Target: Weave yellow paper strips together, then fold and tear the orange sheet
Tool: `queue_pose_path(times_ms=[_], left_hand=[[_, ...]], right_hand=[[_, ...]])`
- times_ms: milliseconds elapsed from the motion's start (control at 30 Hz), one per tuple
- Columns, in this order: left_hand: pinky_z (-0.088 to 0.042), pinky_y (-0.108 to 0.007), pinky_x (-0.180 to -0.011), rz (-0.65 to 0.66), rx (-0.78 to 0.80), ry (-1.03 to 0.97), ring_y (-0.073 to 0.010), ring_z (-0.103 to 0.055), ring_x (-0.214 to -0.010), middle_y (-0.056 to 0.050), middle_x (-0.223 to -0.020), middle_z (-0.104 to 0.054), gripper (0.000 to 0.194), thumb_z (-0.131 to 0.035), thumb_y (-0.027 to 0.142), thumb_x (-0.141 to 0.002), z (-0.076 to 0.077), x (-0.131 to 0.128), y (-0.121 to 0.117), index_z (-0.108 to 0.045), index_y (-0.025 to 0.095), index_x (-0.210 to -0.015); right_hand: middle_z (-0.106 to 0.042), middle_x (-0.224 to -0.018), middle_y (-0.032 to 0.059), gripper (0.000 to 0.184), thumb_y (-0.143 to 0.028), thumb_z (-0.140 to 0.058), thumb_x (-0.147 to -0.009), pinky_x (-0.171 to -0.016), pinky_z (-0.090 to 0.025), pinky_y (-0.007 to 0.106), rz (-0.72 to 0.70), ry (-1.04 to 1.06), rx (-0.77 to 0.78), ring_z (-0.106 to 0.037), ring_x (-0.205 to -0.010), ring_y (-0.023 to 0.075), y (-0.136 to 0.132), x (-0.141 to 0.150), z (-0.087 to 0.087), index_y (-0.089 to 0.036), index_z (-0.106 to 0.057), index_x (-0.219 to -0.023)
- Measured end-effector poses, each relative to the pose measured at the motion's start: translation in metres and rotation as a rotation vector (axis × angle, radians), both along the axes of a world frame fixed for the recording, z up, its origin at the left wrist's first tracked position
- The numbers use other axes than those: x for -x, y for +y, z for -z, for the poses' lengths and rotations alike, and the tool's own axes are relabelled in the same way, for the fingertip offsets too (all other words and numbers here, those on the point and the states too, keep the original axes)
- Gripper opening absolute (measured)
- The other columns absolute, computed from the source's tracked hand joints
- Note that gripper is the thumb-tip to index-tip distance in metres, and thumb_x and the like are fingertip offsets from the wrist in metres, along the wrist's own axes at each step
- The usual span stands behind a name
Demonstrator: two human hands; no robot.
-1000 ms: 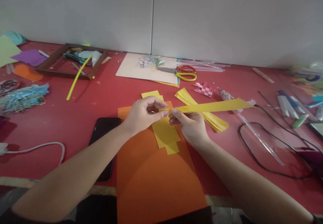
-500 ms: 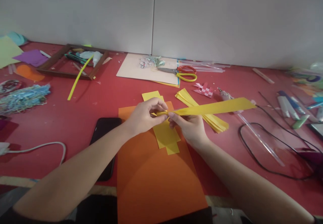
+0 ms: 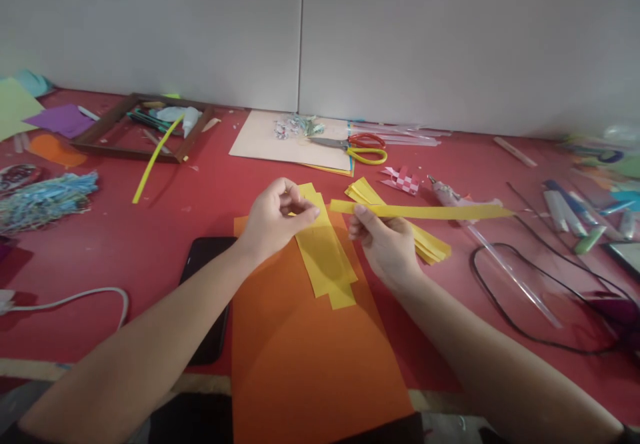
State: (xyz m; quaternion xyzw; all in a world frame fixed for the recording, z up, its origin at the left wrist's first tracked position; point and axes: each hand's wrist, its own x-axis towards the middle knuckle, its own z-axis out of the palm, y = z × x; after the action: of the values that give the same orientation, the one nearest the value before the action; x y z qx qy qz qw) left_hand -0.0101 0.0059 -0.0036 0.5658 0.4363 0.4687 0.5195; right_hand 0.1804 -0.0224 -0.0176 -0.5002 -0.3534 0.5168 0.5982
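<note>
Your right hand (image 3: 387,244) pinches the long yellow paper strip (image 3: 425,213) near one end, apparently to leave its length free, well inside the near edge of the red table (image 3: 150,231). Whether your curled left hand (image 3: 270,221) grips anything, I can't tell.

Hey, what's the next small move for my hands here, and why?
Probably bring your left hand to the near end of the yellow strip: your right hand pinches the strip close to that end, most of its length extends rightward, and your left hand is apart from it.
</note>
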Motion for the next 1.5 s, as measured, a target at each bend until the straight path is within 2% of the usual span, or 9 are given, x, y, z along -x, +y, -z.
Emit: queue_pose_path(times_ms=[100, 200, 300, 400, 733, 1033, 1167, 1333, 1500], left_hand=[[-0.054, -0.028, -0.071, -0.007, -0.025, -0.037, -0.0133, -0.066, -0.077, -0.002, -0.086, -0.067, 0.029, -0.075, 0.033, -0.078, 0.003, 0.001, 0.003, -0.051, 0.02, -0.089], [-0.055, -0.03, -0.077, 0.139, -0.035, 0.023, -0.0168, -0.068, -0.089, -0.007, -0.1, -0.071, 0.034, -0.077, 0.036, -0.078, 0.004, -0.001, 0.0, -0.063, 0.019, -0.104], [-0.055, -0.03, -0.078, 0.25, -0.036, 0.141, -0.0186, -0.069, -0.09, -0.008, -0.1, -0.074, 0.03, -0.078, 0.038, -0.078, 0.001, -0.004, -0.004, -0.072, 0.019, -0.1], [-0.054, -0.03, -0.074, 0.258, -0.06, 0.197, -0.0188, -0.07, -0.086, -0.007, -0.093, -0.076, 0.024, -0.075, 0.04, -0.081, -0.002, -0.004, -0.006, -0.076, 0.02, -0.093], [-0.053, -0.031, -0.074, 0.161, -0.058, 0.227, -0.0182, -0.068, -0.082, -0.007, -0.089, -0.075, 0.022, -0.076, 0.036, -0.078, -0.003, -0.003, -0.002, -0.073, 0.016, -0.086], [-0.05, -0.028, -0.075, 0.226, -0.032, 0.295, -0.0168, -0.066, -0.084, -0.005, -0.092, -0.074, 0.022, -0.07, 0.037, -0.084, -0.004, -0.002, -0.004, -0.073, 0.017, -0.092], [-0.048, -0.026, -0.069, 0.294, -0.032, 0.33, -0.0143, -0.064, -0.076, -0.004, -0.083, -0.072, 0.025, -0.067, 0.041, -0.087, -0.006, -0.001, -0.005, -0.073, 0.017, -0.084], [-0.048, -0.024, -0.064, 0.345, 0.034, 0.262, -0.012, -0.062, -0.068, -0.003, -0.078, -0.069, 0.03, -0.067, 0.045, -0.086, -0.005, 0.0, -0.005, -0.068, 0.016, -0.079], [-0.047, -0.024, -0.062, 0.32, 0.022, 0.276, -0.0116, -0.06, -0.066, -0.002, -0.076, -0.068, 0.03, -0.068, 0.045, -0.086, -0.005, 0.0, -0.004, -0.067, 0.016, -0.079]], right_hand=[[-0.067, -0.062, 0.0013, 0.028, -0.043, -0.083, -0.07, -0.052, -0.054, 0.028, -0.001, -0.037, -0.015, -0.06, -0.054, 0.0131, 0.001, -0.004, 0.003, -0.018, -0.071, -0.068], [-0.068, -0.062, 0.0019, 0.026, -0.04, -0.084, -0.07, -0.051, -0.054, 0.029, -0.058, -0.077, -0.012, -0.061, -0.052, 0.0134, -0.004, 0.001, 0.006, -0.018, -0.071, -0.067], [-0.069, -0.063, 0.0019, 0.024, -0.039, -0.082, -0.074, -0.051, -0.054, 0.029, -0.153, -0.114, -0.047, -0.061, -0.051, 0.013, -0.009, 0.007, 0.006, -0.018, -0.073, -0.068], [-0.068, -0.063, 0.0013, 0.022, -0.039, -0.079, -0.078, -0.053, -0.055, 0.029, -0.205, -0.14, -0.077, -0.06, -0.052, 0.0127, -0.012, 0.009, 0.006, -0.019, -0.074, -0.071], [-0.068, -0.062, 0.002, 0.024, -0.041, -0.082, -0.074, -0.055, -0.053, 0.026, -0.2, -0.094, 0.019, -0.06, -0.053, 0.0117, -0.007, 0.002, 0.01, -0.018, -0.075, -0.07], [-0.066, -0.058, 0.002, 0.027, -0.041, -0.082, -0.074, -0.049, -0.047, 0.025, -0.181, -0.148, 0.043, -0.056, -0.05, 0.0107, -0.007, 0.0, 0.012, -0.018, -0.073, -0.066], [-0.066, -0.057, 0.0018, 0.027, -0.042, -0.081, -0.074, -0.049, -0.047, 0.025, -0.239, -0.184, 0.027, -0.056, -0.048, 0.0106, -0.008, 0.0, 0.012, -0.018, -0.074, -0.065], [-0.066, -0.057, 0.0008, 0.028, -0.04, -0.085, -0.069, -0.045, -0.046, 0.023, -0.213, -0.022, 0.053, -0.056, -0.048, 0.0101, -0.007, 0.002, 0.007, -0.019, -0.069, -0.06], [-0.064, -0.055, -0.0005, 0.03, -0.039, -0.087, -0.065, -0.042, -0.043, 0.021, -0.13, 0.07, 0.035, -0.051, -0.045, 0.0074, -0.003, 0.002, -0.002, -0.018, -0.066, -0.057]])
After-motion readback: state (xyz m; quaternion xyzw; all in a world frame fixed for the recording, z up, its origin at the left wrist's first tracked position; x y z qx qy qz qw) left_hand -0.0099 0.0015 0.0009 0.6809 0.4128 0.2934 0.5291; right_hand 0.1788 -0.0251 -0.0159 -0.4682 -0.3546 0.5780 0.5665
